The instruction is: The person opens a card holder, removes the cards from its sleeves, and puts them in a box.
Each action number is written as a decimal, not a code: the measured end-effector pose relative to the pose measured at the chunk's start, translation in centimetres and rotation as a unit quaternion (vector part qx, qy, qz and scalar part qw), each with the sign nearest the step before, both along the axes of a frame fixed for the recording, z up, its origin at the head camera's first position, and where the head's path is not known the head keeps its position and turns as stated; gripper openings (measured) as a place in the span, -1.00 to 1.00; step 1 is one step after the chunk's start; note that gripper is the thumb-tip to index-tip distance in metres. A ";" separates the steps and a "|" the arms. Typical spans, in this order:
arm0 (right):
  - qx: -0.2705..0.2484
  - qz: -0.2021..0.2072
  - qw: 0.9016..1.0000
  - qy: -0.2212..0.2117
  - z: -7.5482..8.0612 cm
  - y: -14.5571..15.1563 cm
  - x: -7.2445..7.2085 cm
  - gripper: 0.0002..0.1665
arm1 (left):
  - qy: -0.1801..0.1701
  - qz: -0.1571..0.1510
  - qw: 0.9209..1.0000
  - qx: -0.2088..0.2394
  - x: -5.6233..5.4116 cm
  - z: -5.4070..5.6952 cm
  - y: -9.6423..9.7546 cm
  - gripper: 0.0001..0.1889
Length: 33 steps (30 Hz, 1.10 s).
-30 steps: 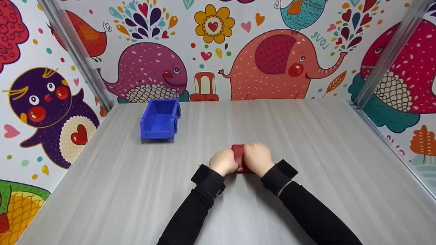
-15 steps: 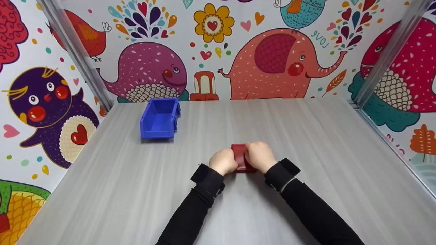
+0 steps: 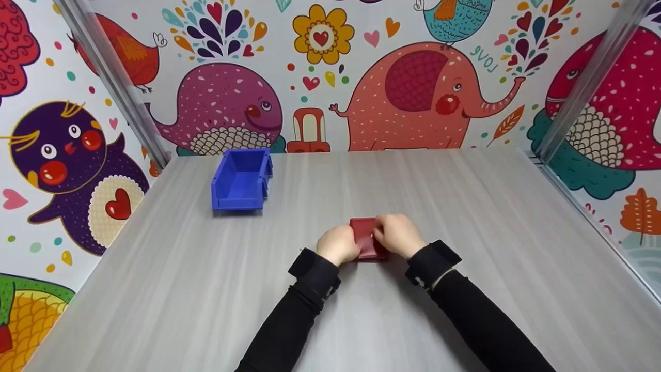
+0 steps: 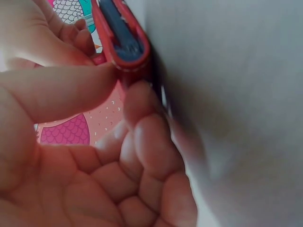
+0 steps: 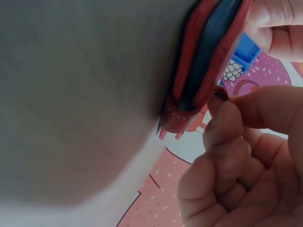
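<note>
A small red leather wallet [image 3: 365, 238] with dark blue inner layers lies folded on the table between both hands. My left hand [image 3: 338, 245] pinches its left end between thumb and fingers; in the left wrist view the thumb [image 4: 61, 92] presses one cover and the fingertips the other. At the right side, my right hand [image 3: 398, 235] pinches a short red strap [image 5: 219, 91] between thumb and index finger. A dark metal snap shows on that strap, which stands away from the cover. The wallet's blue layers [image 5: 208, 52] show edge-on in the right wrist view.
A blue plastic bin [image 3: 238, 196] stands at the back left of the light wood-grain table [image 3: 170, 289]. Printed panels with cartoon animals and metal corner posts [image 3: 116, 77] enclose the table at the back and sides.
My right hand has moved slightly right and now uncovers more of the wallet's face. My left hand stays put on the left end.
</note>
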State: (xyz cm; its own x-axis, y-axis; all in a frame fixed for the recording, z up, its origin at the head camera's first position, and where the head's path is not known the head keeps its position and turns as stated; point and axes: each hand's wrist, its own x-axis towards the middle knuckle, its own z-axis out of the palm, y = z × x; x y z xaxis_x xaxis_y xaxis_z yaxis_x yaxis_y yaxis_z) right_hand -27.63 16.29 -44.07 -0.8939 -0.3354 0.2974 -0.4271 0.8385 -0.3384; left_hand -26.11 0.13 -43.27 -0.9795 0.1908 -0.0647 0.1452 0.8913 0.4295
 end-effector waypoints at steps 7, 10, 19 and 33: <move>-0.011 -0.018 0.999 -0.027 0.4 0.8 -0.1 -0.82 | -0.003 0.005 1.000 0.004 0.0 0.0 0.0 -0.88; -0.021 -0.024 0.999 -0.027 0.7 1.4 0.0 -0.80 | -0.001 0.004 1.000 0.007 0.1 0.0 0.0 -0.87; -0.013 -0.036 0.999 0.006 1.0 3.1 0.3 -0.90 | 0.015 0.001 1.000 0.012 0.3 0.0 -0.2 -0.88; -0.013 0.014 0.999 0.044 0.6 4.4 1.0 -0.89 | 0.014 -0.003 1.000 0.012 0.3 -0.1 -0.2 -0.86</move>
